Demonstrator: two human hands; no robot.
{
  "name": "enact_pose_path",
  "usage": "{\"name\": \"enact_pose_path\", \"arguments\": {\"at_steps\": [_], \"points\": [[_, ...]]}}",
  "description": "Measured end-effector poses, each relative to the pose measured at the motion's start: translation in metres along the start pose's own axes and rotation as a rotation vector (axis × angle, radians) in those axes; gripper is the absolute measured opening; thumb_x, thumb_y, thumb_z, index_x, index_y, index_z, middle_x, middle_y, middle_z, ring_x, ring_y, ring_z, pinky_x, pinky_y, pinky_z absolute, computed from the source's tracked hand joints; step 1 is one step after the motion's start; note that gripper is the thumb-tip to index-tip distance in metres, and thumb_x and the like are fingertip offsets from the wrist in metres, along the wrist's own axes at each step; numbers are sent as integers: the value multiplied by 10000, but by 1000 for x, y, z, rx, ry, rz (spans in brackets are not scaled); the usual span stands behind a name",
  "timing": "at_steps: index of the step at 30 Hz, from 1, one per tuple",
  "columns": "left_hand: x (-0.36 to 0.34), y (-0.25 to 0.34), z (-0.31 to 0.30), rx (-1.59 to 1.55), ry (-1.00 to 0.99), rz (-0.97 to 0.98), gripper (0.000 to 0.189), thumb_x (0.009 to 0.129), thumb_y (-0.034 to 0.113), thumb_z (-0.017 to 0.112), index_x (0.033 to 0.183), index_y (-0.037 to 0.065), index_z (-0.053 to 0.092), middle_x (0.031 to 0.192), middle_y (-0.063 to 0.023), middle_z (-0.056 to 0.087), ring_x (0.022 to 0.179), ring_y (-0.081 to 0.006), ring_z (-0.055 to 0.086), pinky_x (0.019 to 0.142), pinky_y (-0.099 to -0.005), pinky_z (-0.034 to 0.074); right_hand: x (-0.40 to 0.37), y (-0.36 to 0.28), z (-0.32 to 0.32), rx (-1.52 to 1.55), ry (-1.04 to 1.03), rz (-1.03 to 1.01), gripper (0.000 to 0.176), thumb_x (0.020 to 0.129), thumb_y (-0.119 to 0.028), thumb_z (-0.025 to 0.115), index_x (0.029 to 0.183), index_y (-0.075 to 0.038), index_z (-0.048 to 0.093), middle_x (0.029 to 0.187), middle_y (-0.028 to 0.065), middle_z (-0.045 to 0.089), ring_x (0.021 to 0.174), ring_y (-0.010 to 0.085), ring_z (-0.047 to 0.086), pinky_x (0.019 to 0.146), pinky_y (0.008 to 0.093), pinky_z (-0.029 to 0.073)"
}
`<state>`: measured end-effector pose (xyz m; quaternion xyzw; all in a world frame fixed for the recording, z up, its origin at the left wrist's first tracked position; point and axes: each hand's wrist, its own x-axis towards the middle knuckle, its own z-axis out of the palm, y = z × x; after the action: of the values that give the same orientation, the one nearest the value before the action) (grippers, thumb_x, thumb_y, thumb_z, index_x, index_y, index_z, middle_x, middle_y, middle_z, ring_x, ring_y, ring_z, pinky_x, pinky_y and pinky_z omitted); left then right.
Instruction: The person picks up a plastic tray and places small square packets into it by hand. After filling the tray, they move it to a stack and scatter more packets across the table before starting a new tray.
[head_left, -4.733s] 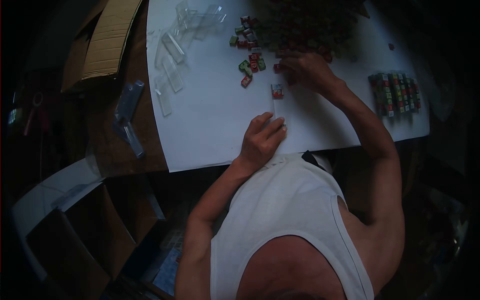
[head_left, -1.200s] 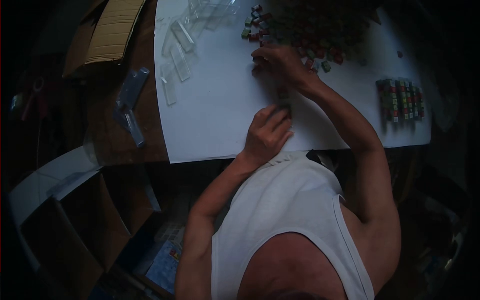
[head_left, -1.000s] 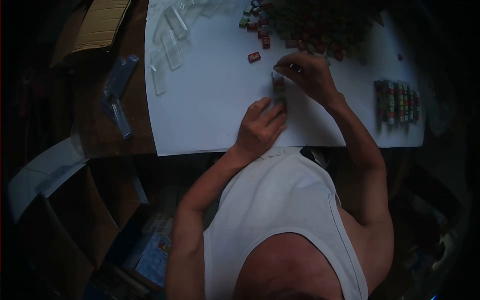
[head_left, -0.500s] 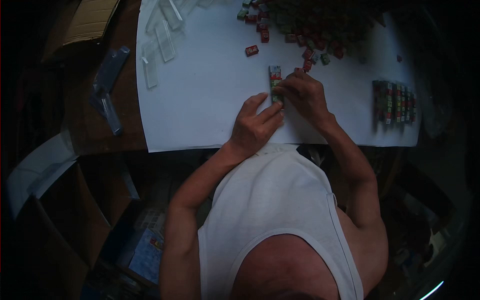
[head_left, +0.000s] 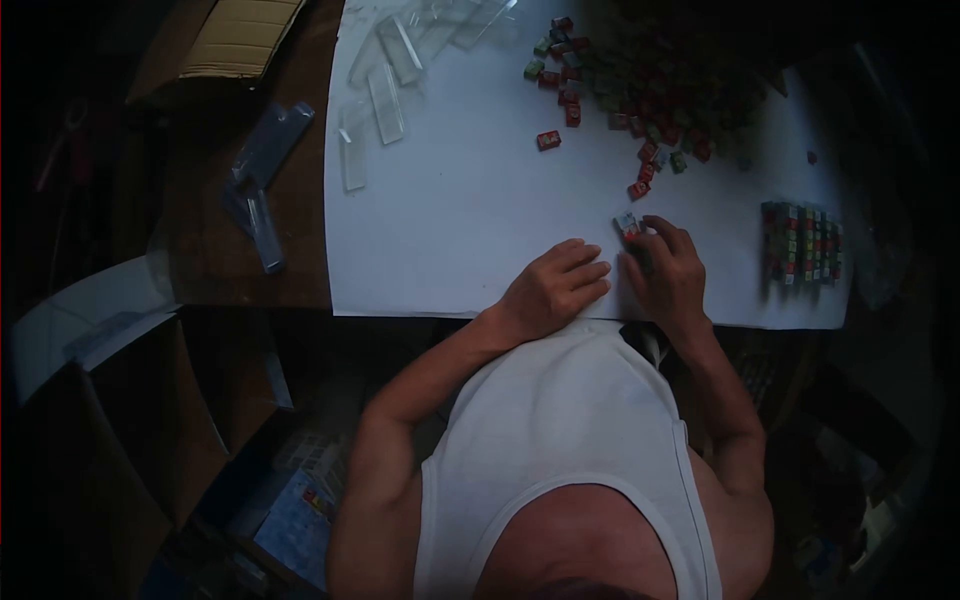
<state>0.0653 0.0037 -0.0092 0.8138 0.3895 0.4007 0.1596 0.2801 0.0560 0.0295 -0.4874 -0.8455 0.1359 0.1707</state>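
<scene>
A short row of small printed boxes (head_left: 627,226), white, red and green, lies on the white sheet (head_left: 450,230). My right hand (head_left: 668,272) is closed around its near part, thumb on the left side and fingers on the right, so much of it is hidden. Just to the left, my left hand (head_left: 558,287) rests on the sheet with fingers stretched out, holding nothing. Beyond the row, a few loose red boxes (head_left: 639,189) trail off from a large heap of red and green boxes (head_left: 670,80).
Several clear plastic cases (head_left: 385,103) lie at the back left of the sheet. More clear cases (head_left: 262,230) sit on the brown table (head_left: 300,200), near a cardboard piece (head_left: 240,40). Finished-looking rows of boxes (head_left: 803,245) stand together at the right. A single red box (head_left: 548,140) lies apart.
My right hand has gripped the row and shifted it to the right, tilting it slightly. My left hand has let go of the row. The whole view has also shifted.
</scene>
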Motion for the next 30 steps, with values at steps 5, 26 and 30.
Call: {"name": "enact_pose_path", "arguments": {"at_steps": [5,26,30], "points": [[-4,-15,-14,118,121,-182,202,773,9,806,971,32,770,1121,-104,754,1190,-339,651,981,-449,574,-36,61,-24,-201,54,161,272,880,-159,799,1121,-65,715,1293,173,681,1117,354,673,930,440,568],[-2,-169,-144,900,249,-436,196,836,66,787,1022,15,753,1218,-111,710,1246,-351,564,1076,-494,454,-17,86,-8,-227,175,19,265,941,-98,745,1199,-46,717,1288,172,699,1078,326,717,824,383,615],[5,-130,-134,761,327,-321,179,815,-5,798,978,66,787,1113,-70,764,1236,-338,595,1059,-464,480,-13,54,-12,-1,176,33,279,901,-39,755,1178,-37,712,1241,176,706,980,293,737,803,365,626]]}}
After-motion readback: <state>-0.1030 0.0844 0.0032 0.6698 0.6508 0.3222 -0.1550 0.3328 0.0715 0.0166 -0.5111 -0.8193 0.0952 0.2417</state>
